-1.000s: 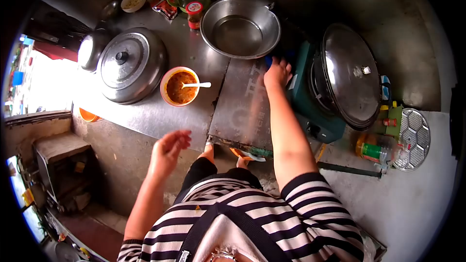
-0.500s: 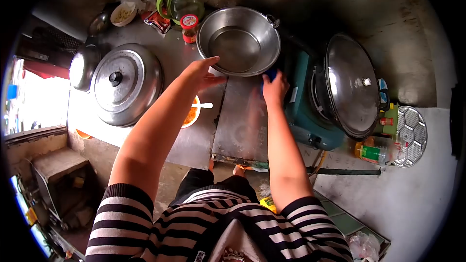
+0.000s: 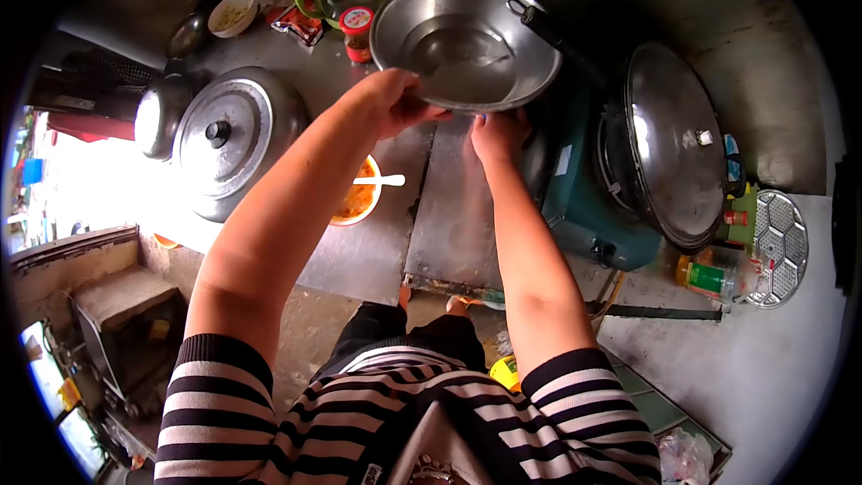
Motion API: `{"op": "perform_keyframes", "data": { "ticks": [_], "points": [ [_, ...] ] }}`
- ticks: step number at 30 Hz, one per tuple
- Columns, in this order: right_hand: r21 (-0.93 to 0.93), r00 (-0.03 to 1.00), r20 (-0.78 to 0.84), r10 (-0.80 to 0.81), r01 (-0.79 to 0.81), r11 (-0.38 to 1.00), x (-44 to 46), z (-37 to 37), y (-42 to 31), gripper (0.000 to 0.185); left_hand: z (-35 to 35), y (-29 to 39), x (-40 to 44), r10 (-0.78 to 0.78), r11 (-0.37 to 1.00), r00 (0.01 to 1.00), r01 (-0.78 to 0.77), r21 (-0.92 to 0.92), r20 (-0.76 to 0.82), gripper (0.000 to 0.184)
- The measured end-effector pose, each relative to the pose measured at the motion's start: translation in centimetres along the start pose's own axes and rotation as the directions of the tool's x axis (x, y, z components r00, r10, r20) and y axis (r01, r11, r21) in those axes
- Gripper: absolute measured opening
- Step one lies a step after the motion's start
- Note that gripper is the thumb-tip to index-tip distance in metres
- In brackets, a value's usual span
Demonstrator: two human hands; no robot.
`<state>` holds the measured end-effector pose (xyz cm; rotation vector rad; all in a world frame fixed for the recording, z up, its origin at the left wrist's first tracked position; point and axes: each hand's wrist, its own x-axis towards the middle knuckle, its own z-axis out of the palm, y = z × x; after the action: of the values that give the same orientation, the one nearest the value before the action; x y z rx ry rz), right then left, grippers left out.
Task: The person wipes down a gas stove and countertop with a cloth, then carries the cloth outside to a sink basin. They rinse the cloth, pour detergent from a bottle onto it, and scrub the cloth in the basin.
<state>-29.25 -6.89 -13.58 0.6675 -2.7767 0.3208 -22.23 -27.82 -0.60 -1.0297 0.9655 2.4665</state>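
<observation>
Dim kitchen corner, worn steel counter (image 3: 449, 216) along the wall. The wide round silver metal basin (image 3: 462, 90) is right at the grip: left hand (image 3: 393, 103) has its near-left rim, thumb over the edge; right hand (image 3: 500, 136) is at the near rim, fingers mostly hidden, so can't tell if it's clamped. Taking hold looks done on the left, letting go isn't, and I can't tell if the basin's lifted. White bowl of orange-red food (image 3: 357, 203), left of the grip, sits untouched.
</observation>
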Motion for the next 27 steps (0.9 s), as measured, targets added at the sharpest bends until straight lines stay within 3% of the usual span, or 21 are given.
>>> {"op": "perform_keyframes", "data": {
  "ticks": [1,3,5,7,9,10,11,12,13,14,15,17,18,20,21,23,25,27],
  "points": [
    [0.006,1.0,0.008,0.004,-0.004,1.0,-1.5,-0.7,-0.7,0.025,0.1,0.2,-0.6,-0.006,1.0,1.0,0.006,0.002,-0.009,0.035],
    [0.27,0.975,-0.028,-0.219,0.218,0.938,-4.5,-2.9,-1.6,0.032,1.1,1.4,-1.7,0.006,1.0,0.999,-0.007,0.015,0.039,0.036],
    [0.406,0.943,0.05,-0.329,0.282,0.869,-9.0,-4.9,-1.2,0.034,1.9,2.0,-2.9,0.013,0.999,0.999,-0.015,0.033,0.037,0.036],
    [0.528,0.878,0.19,-0.439,0.286,0.8,-11.9,-8.0,-0.5,0.033,2.0,2.7,-3.7,0.025,0.996,0.996,-0.032,0.08,0.085,0.035],
    [0.686,0.88,0.218,-0.423,0.17,0.708,-11.9,-7.6,0.7,0.032,2.3,3.4,-4.8,0.031,0.994,0.997,-0.039,0.105,0.076,0.034],
    [0.735,0.927,0.21,-0.311,0.06,0.675,-10.5,-7.6,0.5,0.032,2.4,3.6,-5.3,0.026,0.991,0.997,-0.035,0.132,0.071,0.033],
    [0.85,0.957,0.262,-0.126,-0.167,0.5,-8.6,-7.1,0.0,0.029,2.4,3.8,-5.7,0.027,0.99,0.998,-0.035,0.135,0.065,0.033],
    [0.872,0.979,0.199,-0.052,-0.152,0.465,-5.6,-6.9,-0.6,0.028,2.4,3.8,-6.0,0.021,0.991,0.998,-0.027,0.132,0.051,0.032],
    [0.829,0.988,0.152,-0.027,-0.112,0.548,-2.7,-7.3,-1.7,0.019,2.4,4.1,-6.2,0.019,0.991,0.999,-0.024,0.129,0.037,0.03],
    [0.634,0.99,0.142,0.026,-0.111,0.765,-0.3,-5.1,-2.1,0.02,2.5,4.3,-6.5,0.021,0.991,0.999,-0.024,0.133,0.027,0.03],
    [0.496,0.941,0.334,-0.054,-0.127,0.859,2.5,-3.0,-2.6,0.023,2.5,4.3,-6.8,0.017,0.99,0.999,-0.021,0.142,0.029,0.03],
    [0.495,0.973,0.187,0.139,-0.215,0.842,2.6,5.0,-5.2,0.026,2.2,4.1,-6.8,0.012,0.988,1.0,-0.015,0.156,0.02,0.029],
    [0.579,0.967,0.145,0.208,-0.254,0.775,2.1,3.9,-7.9,0.026,1.9,4.0,-6.6,0.019,0.987,1.0,-0.022,0.159,0.024,0.029],
    [0.561,0.986,0.164,-0.025,-0.072,0.824,0.9,0.1,-9.5,0.026,1.4,4.0,-6.2,0.021,0.986,0.999,-0.026,0.167,0.03,0.028],
    [0.469,0.912,0.251,-0.324,0.178,0.865,-0.3,-1.7,-9.0,0.027,1.2,3.9,-6.1,0.021,0.984,1.0,-0.024,0.178,0.019,0.028],
    [0.524,0.826,0.176,-0.536,0.382,0.761,-3.8,-0.9,-6.7,0.026,1.3,4.0,-6.1,0.029,0.982,0.999,-0.033,0.189,0.022,0.027],
    [0.732,0.701,0.283,-0.655,0.283,0.619,-5.1,-2.4,-5.0,0.032,1.4,4.2,-6.7,0.012,0.978,0.997,-0.027,0.205,0.072,0.025],
    [0.806,0.778,0.335,-0.532,0.056,0.589,-4.4,-3.3,-4.6,0.031,1.7,4.3,-7.3,0.016,0.979,0.998,-0.027,0.201,0.058,0.024]
  ]
}}
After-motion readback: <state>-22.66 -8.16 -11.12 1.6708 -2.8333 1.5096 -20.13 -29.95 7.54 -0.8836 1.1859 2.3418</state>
